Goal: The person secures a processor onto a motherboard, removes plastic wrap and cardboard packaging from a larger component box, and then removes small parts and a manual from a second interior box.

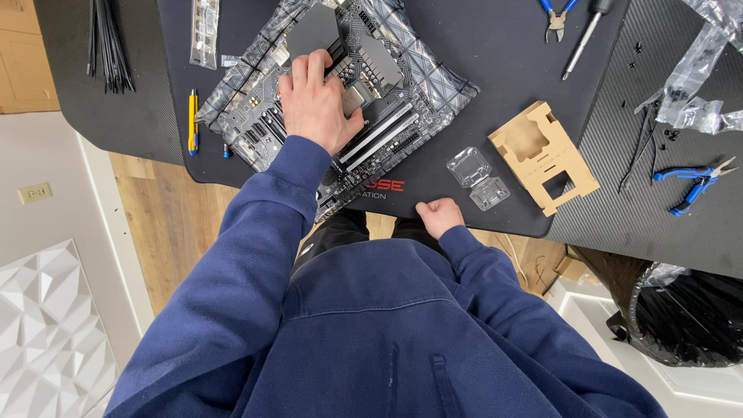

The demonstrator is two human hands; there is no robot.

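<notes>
The fingers (308, 68) of the left hand (316, 104) lie flat and close together on the dark, component-covered computer motherboard (371, 85), their tips touching the edge of a dark grey rectangular heatsink (313, 31) near the board's top; they hold nothing, only press down. The thumb points toward the square silver processor (355, 99) just beside the hand. The motherboard rests tilted on a shiny grey crinkled anti-static bag (441, 81), which lies on a black desk (480, 46) mat.

The right hand (439, 215) is curled into a loose fist at the near edge of the desk, its fingers tucked in with nothing visible between them. Just beyond it lie two clear plastic clamshell trays (478, 178), and beside those a tan cardboard insert with cut-out openings (543, 155).

To the left of the motherboard lies a yellow and blue pen-like tool (193, 120); farther left is a bundle of black cable ties (108, 42). At the top right are small blue-handled cutters (557, 19) and a screwdriver with a silver shaft (582, 42). On the far right lie blue-handled pliers (694, 182) near a crumpled clear plastic bag (700, 70) and scattered small black screws (636, 48).
</notes>
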